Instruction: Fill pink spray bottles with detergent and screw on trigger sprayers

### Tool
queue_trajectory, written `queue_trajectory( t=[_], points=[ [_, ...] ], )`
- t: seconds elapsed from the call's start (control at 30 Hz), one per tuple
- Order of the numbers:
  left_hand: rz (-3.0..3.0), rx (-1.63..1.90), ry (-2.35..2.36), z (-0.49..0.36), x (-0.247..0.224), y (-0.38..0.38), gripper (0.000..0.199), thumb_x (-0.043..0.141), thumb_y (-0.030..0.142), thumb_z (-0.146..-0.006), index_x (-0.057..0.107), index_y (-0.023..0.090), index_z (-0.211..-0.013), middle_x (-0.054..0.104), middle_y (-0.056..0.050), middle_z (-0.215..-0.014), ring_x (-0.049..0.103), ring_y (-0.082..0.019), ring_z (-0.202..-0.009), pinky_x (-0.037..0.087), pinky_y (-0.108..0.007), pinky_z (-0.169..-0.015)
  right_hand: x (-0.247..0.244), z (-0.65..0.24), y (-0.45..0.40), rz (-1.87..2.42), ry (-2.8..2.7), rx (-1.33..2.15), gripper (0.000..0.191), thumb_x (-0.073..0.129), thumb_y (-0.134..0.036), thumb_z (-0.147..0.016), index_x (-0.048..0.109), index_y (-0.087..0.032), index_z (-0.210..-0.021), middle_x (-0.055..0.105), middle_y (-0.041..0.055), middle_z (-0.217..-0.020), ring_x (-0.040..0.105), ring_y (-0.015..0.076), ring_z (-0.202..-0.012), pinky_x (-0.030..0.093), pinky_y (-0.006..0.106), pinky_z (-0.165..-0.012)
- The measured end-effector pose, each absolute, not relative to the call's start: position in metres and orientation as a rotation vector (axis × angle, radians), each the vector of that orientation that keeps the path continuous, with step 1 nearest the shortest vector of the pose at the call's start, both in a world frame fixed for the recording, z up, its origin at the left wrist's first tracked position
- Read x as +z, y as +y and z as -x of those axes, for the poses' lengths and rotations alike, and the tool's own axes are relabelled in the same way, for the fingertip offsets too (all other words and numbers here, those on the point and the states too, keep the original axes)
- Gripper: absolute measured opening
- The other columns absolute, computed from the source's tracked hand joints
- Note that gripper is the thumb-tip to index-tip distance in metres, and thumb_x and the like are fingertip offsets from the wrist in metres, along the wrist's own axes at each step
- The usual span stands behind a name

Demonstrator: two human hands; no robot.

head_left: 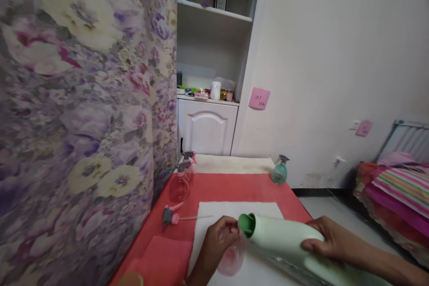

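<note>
Left fingers curled in, partly closed round the neck of the clear pink bottle; I have it upright on the white cloth, just below those fingers. Right hand is wrapped round the big pale green bottle, thumb on the near side, opening only as wide as the body; some fingertips hidden behind it. I've got that bottle tipped over, its green spout just beside the left fingertips, at the pink bottle's neck. Can't tell if spout and neck touch, or if liquid is running. Left of the left fingers: loose grey-and-pink sprayer head lying on the red cover, its tube reaching over the cloth edge. Past it, farther from the fingers, front pink spray bottle and rear pink spray bottle, both upright. Teal spray bottle stands beyond the pale green bottle, well apart from both hands.
</note>
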State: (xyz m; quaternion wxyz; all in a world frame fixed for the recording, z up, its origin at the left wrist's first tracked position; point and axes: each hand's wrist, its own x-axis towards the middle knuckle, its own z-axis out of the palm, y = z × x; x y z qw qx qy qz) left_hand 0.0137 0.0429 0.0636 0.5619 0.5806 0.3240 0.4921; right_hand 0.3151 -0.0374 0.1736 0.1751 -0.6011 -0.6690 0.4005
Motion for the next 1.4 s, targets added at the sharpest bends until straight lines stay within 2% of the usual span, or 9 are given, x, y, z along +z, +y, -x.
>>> queue_trajectory(
  t=[0.17,0.43,0.6,1.0,1.2,1.4],
  points=[
    [-1.383,1.164,0.773,-0.012,0.067,0.041,0.018,0.072,0.023,-0.065,0.07,0.02,-0.083,0.071,-0.002,-0.081,0.065,-0.021,-0.082,0.048,-0.028,-0.076,0.18,-0.315,-0.035,1.762,-1.986,1.077,0.036,0.062,-0.054,-0.077,0.062,-0.018,-0.07,0.051,-0.0042,-0.052,0.037,0.0069,-0.041,0.024,0.019,-0.036],
    [-1.397,1.178,0.803,-0.013,0.066,0.04,0.017,0.071,0.019,-0.066,0.071,0.02,-0.084,0.073,-0.002,-0.081,0.066,-0.021,-0.083,0.048,-0.027,-0.076,0.198,-0.307,-0.033,1.897,-2.047,0.921,0.03,0.063,-0.047,-0.077,0.064,-0.018,-0.07,0.06,0.0,-0.057,0.046,0.0103,-0.045,0.028,0.02,-0.038],
    [-1.382,1.191,0.817,-0.014,0.062,0.041,0.015,0.072,0.021,-0.067,0.071,0.02,-0.082,0.073,-0.002,-0.08,0.065,-0.021,-0.08,0.048,-0.026,-0.073,0.207,-0.297,-0.031,1.88,-2.057,0.909,0.028,0.066,-0.044,-0.074,0.065,-0.017,-0.067,0.059,0.0003,-0.054,0.042,0.0091,-0.044,0.026,0.02,-0.038],
    [-1.362,1.209,0.851,-0.016,0.066,0.038,0.015,0.07,0.016,-0.066,0.073,0.019,-0.081,0.074,-0.001,-0.078,0.066,-0.02,-0.08,0.048,-0.025,-0.073,0.229,-0.286,-0.026,1.965,-2.229,0.787,0.031,0.061,-0.045,-0.079,0.068,-0.014,-0.077,0.061,0.0009,-0.06,0.049,0.0091,-0.047,0.029,0.018,-0.038],
    [-1.364,1.21,0.858,-0.017,0.066,0.039,0.014,0.069,0.016,-0.066,0.073,0.019,-0.08,0.074,-0.002,-0.077,0.066,-0.02,-0.079,0.048,-0.025,-0.073,0.233,-0.284,-0.026,1.931,-2.338,0.625,0.032,0.061,-0.045,-0.079,0.069,-0.015,-0.075,0.064,0.003,-0.063,0.052,0.0121,-0.054,0.031,0.021,-0.043],
    [-1.369,1.214,0.875,-0.018,0.065,0.039,0.015,0.069,0.015,-0.066,0.073,0.019,-0.08,0.075,-0.002,-0.078,0.067,-0.02,-0.079,0.048,-0.025,-0.073,0.23,-0.286,-0.024,1.964,-2.377,0.472,0.03,0.065,-0.047,-0.076,0.069,-0.017,-0.072,0.063,0.0012,-0.061,0.053,0.0122,-0.054,0.03,0.021,-0.045]
  ],
)
